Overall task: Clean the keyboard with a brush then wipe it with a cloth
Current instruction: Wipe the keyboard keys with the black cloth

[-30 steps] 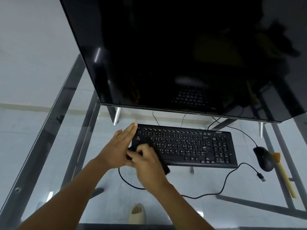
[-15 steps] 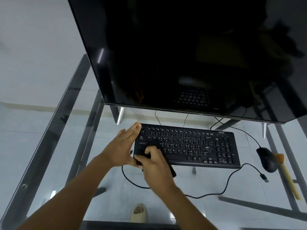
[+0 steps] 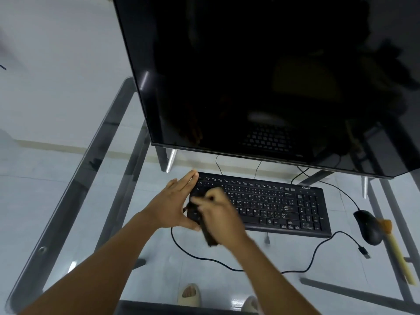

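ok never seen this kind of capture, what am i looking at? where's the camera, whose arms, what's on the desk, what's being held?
No robot here: a person works with two bare hands, filmed by one wide-angle camera worn on their head, looking forward and down. That is why both forearms enter from the bottom edge.

The surface is a clear glass desk on a metal frame; the floor and sandalled feet show through it. On it stand a large dark switched-off monitor and a black full-size wired keyboard. Right of the keyboard lie a black computer mouse and a pale wooden-handled tool. A loose black cable curls in front.

The left hand lies flat with straight fingers against the keyboard's left end. The right hand, motion-blurred, grips a dark slim brush over the left keys.
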`<control>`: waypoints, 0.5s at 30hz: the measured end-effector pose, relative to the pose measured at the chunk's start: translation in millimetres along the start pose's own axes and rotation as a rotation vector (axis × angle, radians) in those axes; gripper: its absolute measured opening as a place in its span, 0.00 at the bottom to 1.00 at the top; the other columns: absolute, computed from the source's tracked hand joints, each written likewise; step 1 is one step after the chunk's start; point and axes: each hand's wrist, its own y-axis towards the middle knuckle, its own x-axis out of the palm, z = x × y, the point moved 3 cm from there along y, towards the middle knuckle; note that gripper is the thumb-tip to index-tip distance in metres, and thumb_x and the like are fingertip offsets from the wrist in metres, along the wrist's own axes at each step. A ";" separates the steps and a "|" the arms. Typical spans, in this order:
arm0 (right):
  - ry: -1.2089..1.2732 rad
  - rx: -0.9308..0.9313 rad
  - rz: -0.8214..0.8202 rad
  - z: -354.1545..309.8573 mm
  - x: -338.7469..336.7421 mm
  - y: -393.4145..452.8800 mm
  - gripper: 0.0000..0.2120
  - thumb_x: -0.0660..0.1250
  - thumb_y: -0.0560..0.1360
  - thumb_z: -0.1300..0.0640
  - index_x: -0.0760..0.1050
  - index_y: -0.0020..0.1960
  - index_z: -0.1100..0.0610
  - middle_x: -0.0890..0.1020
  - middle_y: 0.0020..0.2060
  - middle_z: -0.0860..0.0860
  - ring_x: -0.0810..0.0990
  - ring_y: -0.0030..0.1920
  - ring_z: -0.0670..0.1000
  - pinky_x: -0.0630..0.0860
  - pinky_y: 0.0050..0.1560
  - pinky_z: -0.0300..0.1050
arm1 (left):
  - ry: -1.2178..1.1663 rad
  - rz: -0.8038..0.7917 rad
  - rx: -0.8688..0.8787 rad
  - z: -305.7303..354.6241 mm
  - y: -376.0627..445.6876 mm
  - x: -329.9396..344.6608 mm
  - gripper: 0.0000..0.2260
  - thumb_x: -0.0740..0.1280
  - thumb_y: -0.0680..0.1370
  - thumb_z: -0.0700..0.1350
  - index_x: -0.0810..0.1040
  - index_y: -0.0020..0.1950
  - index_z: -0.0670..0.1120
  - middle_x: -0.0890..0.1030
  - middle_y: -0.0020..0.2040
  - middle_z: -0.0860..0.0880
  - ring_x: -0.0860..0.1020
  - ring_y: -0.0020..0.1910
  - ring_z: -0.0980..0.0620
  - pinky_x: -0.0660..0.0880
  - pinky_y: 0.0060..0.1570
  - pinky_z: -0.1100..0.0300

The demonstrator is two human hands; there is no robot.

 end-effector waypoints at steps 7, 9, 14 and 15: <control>-0.089 0.539 0.275 41.5 -29.6 23.3 0.15 0.62 0.77 0.66 0.77 0.62 0.59 0.72 0.58 0.59 0.75 0.49 0.54 0.75 0.53 0.37 | -0.072 0.023 -0.006 4.9 -2.2 -0.3 0.63 0.76 0.59 0.66 0.36 0.77 0.50 0.44 0.78 0.56 0.43 0.72 0.65 0.40 0.74 0.58; 0.026 0.381 0.141 11.2 1.8 36.9 0.12 0.62 0.77 0.60 0.77 0.58 0.51 0.72 0.55 0.55 0.76 0.48 0.51 0.75 0.53 0.46 | -0.087 0.042 -0.023 7.1 -3.8 -3.2 0.63 0.78 0.59 0.63 0.36 0.77 0.51 0.50 0.77 0.56 0.47 0.71 0.64 0.41 0.70 0.64; -0.106 0.349 0.115 53.6 -32.9 34.5 0.16 0.57 0.80 0.59 0.75 0.64 0.52 0.70 0.55 0.52 0.66 0.47 0.44 0.69 0.52 0.31 | -0.080 0.031 -0.058 4.1 -3.4 -4.7 0.65 0.78 0.56 0.66 0.35 0.77 0.54 0.53 0.77 0.56 0.57 0.72 0.51 0.59 0.71 0.52; -0.152 0.461 0.201 70.9 -47.9 27.8 0.16 0.58 0.80 0.61 0.74 0.66 0.54 0.69 0.58 0.55 0.66 0.48 0.45 0.73 0.56 0.36 | -0.061 0.018 -0.042 5.6 -2.8 -5.2 0.64 0.77 0.56 0.66 0.36 0.77 0.53 0.49 0.78 0.57 0.54 0.73 0.54 0.55 0.73 0.52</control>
